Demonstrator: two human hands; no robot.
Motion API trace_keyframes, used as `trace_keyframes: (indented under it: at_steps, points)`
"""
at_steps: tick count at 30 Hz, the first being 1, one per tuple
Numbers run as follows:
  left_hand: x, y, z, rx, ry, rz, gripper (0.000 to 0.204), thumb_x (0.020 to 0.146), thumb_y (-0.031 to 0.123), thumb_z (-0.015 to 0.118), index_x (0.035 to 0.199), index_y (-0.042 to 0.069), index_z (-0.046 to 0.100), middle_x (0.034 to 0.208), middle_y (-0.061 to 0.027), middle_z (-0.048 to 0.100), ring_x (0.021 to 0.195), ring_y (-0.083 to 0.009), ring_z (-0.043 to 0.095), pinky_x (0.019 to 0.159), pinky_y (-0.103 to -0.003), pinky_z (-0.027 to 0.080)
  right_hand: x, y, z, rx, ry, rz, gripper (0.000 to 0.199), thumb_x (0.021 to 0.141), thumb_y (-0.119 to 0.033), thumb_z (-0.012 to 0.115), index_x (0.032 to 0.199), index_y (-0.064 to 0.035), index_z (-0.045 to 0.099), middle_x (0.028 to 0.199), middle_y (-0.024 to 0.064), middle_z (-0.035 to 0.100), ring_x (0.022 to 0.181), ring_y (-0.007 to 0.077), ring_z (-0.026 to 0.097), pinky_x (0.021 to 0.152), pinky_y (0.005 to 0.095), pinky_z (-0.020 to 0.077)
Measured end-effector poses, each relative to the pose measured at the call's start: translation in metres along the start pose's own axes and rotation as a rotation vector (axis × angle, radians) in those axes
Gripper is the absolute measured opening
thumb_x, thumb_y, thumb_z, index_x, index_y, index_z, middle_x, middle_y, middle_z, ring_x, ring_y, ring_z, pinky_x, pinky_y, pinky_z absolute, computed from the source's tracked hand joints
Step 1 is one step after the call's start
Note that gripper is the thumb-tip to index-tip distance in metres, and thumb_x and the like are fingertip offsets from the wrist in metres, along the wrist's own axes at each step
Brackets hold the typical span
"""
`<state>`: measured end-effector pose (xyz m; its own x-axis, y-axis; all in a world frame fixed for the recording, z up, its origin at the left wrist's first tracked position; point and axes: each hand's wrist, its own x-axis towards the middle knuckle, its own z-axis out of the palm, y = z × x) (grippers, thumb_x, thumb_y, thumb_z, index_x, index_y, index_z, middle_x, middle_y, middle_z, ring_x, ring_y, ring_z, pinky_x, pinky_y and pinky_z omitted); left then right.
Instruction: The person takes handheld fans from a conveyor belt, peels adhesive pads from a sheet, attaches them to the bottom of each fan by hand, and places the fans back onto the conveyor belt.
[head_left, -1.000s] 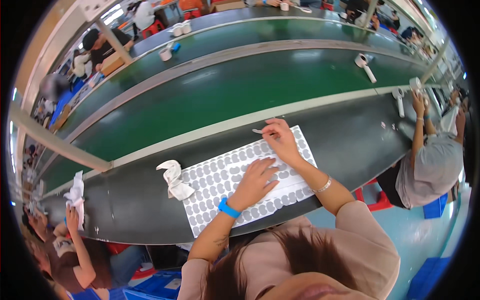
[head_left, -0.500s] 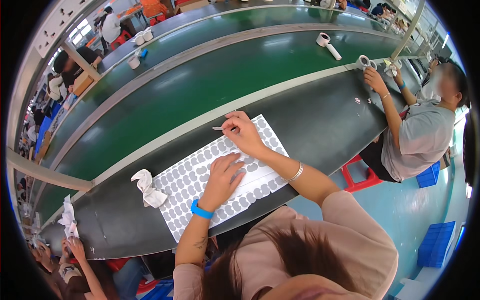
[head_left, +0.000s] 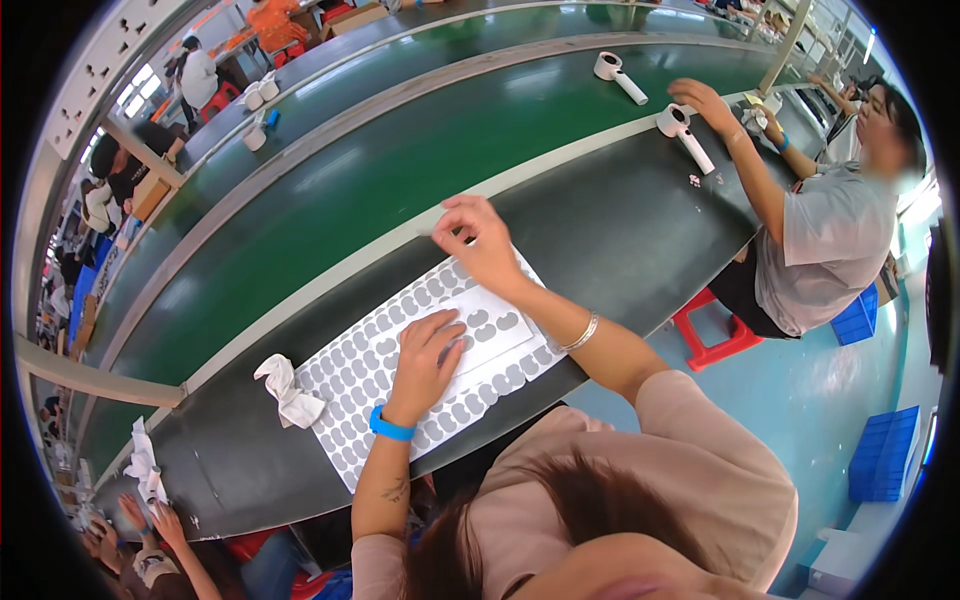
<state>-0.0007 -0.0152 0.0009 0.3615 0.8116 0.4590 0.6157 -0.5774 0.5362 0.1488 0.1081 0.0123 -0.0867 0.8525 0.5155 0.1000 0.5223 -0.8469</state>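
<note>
A white sheet (head_left: 352,385) covered in rows of grey, double-lobed stickers lies aslant on the dark bench. On top of it rests a smaller white piece (head_left: 497,345) with a few grey stickers along one edge. My left hand (head_left: 425,365) lies with its fingers stretched out over the sheets, pressing near the smaller piece's left part. Past the sheet's far edge, my right hand (head_left: 482,245) is raised with thumb and forefinger pinched together. Whatever sits at those fingertips is too faint to name. Left of the sheet is a crumpled white cloth (head_left: 288,392).
Beyond the bench (head_left: 620,235) runs a green conveyor belt (head_left: 330,200) behind a pale rail. A white handheld device (head_left: 620,77) with a round head lies on the belt. At right, a co-worker's hand (head_left: 705,105) hovers by another such device (head_left: 688,137). A red stool (head_left: 715,330) stands below.
My right hand has shifted slightly up and left, off the sheet, uncovering stickers on the smaller piece. My left hand stays on the sheets. The co-worker at right has let go of a white device.
</note>
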Motion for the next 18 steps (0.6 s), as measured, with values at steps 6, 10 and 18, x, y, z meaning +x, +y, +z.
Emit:
trace_keyframes:
  at_steps: [6,10,18]
  points:
    - [-0.003,-0.001,0.001,-0.005,0.003,-0.017,0.02,0.079,0.008,0.066,0.098,0.005,0.065,0.113,-0.0093,0.06,0.104,-0.027,0.055,0.091,-0.037,0.039,0.037,-0.006,-0.047,0.382,0.234,0.026,0.007,0.083,0.0,0.064,0.089,-0.0022,0.063,0.116,0.009,0.05,0.088,0.0087,0.054,0.076,0.0223,0.0442]
    - [-0.002,0.001,0.001,0.005,0.006,0.005,0.019,0.079,0.007,0.066,0.098,0.005,0.065,0.113,-0.0093,0.06,0.103,-0.0267,0.055,0.091,-0.037,0.039,0.053,0.002,-0.082,0.27,0.282,0.01,0.009,0.082,-0.001,0.066,0.09,-0.0022,0.063,0.115,0.007,0.052,0.086,0.0076,0.054,0.078,0.0222,0.0427]
    - [0.0,-0.001,-0.001,0.006,-0.003,0.002,0.019,0.078,0.006,0.066,0.097,0.005,0.065,0.112,-0.0093,0.06,0.104,-0.0267,0.055,0.091,-0.037,0.04,0.072,0.048,-0.172,-0.097,0.471,-0.027,0.017,0.083,-0.005,0.066,0.1,-0.0042,0.061,0.093,0.0013,0.061,0.084,0.0067,0.055,0.071,0.0198,0.0394]
